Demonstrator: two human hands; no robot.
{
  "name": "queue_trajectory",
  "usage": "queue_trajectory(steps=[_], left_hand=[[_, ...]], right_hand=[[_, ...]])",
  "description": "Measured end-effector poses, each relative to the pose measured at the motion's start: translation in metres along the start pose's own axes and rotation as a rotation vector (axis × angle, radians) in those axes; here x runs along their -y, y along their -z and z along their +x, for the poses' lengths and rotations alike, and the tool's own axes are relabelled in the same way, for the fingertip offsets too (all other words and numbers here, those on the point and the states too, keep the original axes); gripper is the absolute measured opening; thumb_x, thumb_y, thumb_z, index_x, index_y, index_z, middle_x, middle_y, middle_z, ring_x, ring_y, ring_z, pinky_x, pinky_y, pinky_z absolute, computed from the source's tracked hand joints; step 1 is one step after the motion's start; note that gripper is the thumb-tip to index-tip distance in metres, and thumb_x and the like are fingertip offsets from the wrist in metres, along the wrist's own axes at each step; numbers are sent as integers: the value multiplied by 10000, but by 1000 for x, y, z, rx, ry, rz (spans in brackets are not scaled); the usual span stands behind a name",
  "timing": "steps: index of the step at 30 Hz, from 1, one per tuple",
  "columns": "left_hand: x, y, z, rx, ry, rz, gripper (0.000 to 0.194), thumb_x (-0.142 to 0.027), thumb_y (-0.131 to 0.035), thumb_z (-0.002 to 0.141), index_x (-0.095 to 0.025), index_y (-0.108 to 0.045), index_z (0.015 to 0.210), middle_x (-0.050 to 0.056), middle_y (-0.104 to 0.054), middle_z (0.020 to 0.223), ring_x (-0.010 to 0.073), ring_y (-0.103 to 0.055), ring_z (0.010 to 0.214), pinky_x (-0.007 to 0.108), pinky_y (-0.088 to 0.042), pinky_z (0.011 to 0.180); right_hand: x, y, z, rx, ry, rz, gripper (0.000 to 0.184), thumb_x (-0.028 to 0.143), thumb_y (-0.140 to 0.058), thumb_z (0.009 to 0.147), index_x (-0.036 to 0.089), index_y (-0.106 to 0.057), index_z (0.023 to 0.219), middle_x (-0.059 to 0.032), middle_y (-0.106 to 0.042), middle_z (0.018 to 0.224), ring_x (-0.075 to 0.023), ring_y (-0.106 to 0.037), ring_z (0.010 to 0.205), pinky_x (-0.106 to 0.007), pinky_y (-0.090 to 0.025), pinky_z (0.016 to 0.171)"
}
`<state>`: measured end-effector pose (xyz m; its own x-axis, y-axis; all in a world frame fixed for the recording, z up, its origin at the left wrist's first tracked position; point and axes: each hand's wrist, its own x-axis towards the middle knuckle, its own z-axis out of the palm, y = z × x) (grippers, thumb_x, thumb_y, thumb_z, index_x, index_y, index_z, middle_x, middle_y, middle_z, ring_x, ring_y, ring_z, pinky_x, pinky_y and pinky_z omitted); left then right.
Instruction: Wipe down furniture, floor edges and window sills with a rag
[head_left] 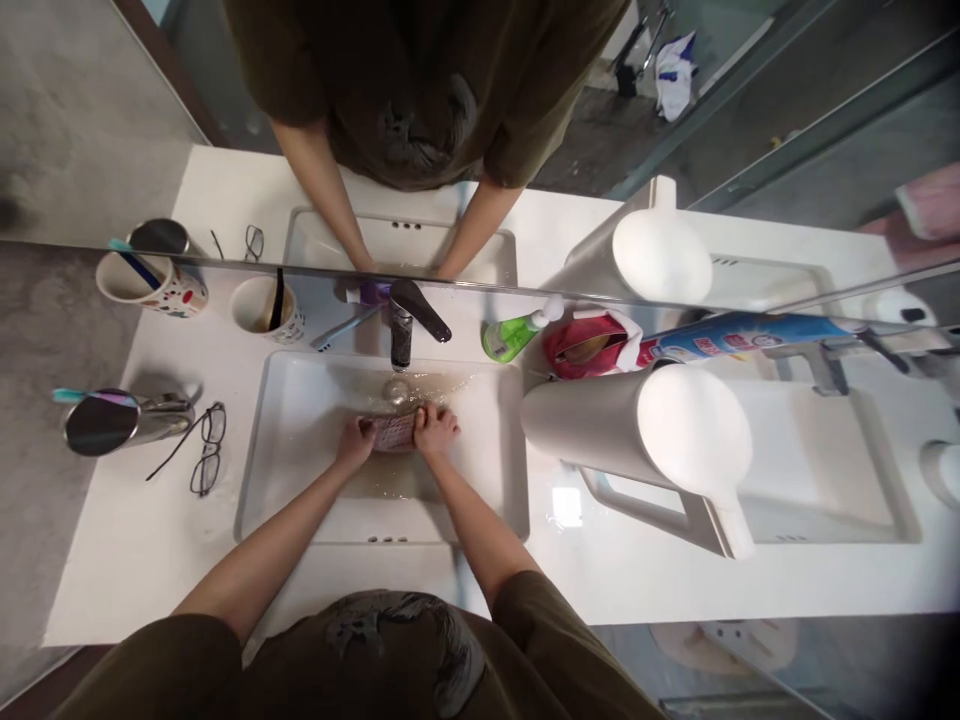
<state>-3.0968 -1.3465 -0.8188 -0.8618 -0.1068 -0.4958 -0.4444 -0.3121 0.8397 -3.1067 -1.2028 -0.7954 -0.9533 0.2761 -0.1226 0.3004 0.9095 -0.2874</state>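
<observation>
Both hands are down in the white sink [300, 400], on a small pinkish-grey patterned cloth [394, 433]. The fingers of my left hand [355, 443] are closed on its left end. At the right end, my right hand [435, 430] grips the cloth, with its knuckles upward. The cloth is stretched flat between the two hands, and its exact kind is hard to make out. Shallow, murky water lies around it. Just behind is the drain plug [396, 390], below the dark faucet [403, 335].
Left of the sink are glasses [210, 450], a metal mug [105, 420] and two patterned cups [146, 285]. A green bottle [510, 338] and red pouch [585, 345] stand behind on the right. A large white pitcher [592, 415] stands by the right rim. A mirror [540, 230] backs the counter.
</observation>
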Motion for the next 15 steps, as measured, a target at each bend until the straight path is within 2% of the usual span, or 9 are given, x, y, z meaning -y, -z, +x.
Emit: queue_trajectory(steps=[2, 3, 5, 7, 9, 11, 12, 13, 15], left_hand=[[5, 8, -2, -3, -238, 391, 440, -137, -602, 827, -220, -660, 1255, 94, -398, 1567, 326, -160, 1512, 514, -190, 1193], [8, 11, -3, 17, -370, 640, 493, -114, -590, 812, -229, -645, 1289, 91, -352, 1594, 328, -107, 1524, 547, -98, 1205], [15, 16, -2, 86, -568, 1069, 521, -99, -572, 794, -210, -643, 1298, 126, -344, 1592, 352, -123, 1520, 605, 18, 1188], [20, 19, 1, 140, -628, 1202, 499, -103, -581, 779, -193, -663, 1262, 151, -378, 1569, 359, -171, 1508, 610, 57, 1181], [21, 20, 5, 120, -599, 1035, 452, -134, -608, 769, -194, -686, 1210, 142, -396, 1561, 347, -179, 1507, 575, 28, 1203], [20, 18, 9, 56, -482, 669, 397, -188, -636, 767, -192, -697, 1159, 132, -455, 1518, 336, -226, 1491, 533, -57, 1224], [20, 16, 11, 34, -415, 497, 368, -231, -633, 785, -189, -694, 1146, 131, -504, 1471, 334, -281, 1468, 523, -121, 1223], [20, 13, 12, 27, -354, 364, 340, -286, -609, 819, -184, -690, 1133, 131, -563, 1402, 332, -351, 1431, 521, -193, 1210], [25, 5, 12, 60, -278, 236, 344, -392, -507, 901, -180, -692, 1100, 122, -667, 1222, 331, -502, 1313, 524, -351, 1137]], right_hand=[[-8, -10, 6, -35, 45, -46, 556, 433, -257, 1017, 233, -349, 1527, -174, -272, 1614, -345, -228, 1489, -624, -206, 1117], [-11, -16, 8, -10, 135, -74, 563, 418, -269, 1015, 229, -307, 1545, -157, -200, 1642, -331, -147, 1517, -641, -137, 1140], [-17, -25, 12, 91, 403, -122, 557, 385, -329, 1004, 227, -323, 1538, -124, -206, 1647, -290, -101, 1533, -618, -38, 1178], [-23, -27, 20, 92, 533, -127, 534, 391, -390, 990, 238, -400, 1502, -114, -320, 1608, -277, -165, 1520, -582, -27, 1199], [-27, -24, 27, -15, 421, -77, 517, 377, -407, 987, 184, -456, 1464, -165, -409, 1548, -307, -264, 1480, -578, -106, 1193], [-22, -20, 24, -62, 305, 4, 467, 302, -410, 981, 88, -527, 1380, -239, -504, 1445, -324, -420, 1380, -534, -276, 1139], [-15, -21, 18, -39, 308, 39, 424, 265, -419, 973, 71, -567, 1320, -244, -568, 1368, -304, -512, 1292, -473, -366, 1082], [-7, -22, 7, 2, 341, 67, 378, 248, -435, 964, 82, -602, 1260, -219, -635, 1275, -270, -590, 1184, -398, -434, 1008], [13, -27, -21, 61, 442, 117, 300, 283, -469, 958, 136, -655, 1141, -130, -723, 1076, -200, -667, 970, -279, -484, 851]])
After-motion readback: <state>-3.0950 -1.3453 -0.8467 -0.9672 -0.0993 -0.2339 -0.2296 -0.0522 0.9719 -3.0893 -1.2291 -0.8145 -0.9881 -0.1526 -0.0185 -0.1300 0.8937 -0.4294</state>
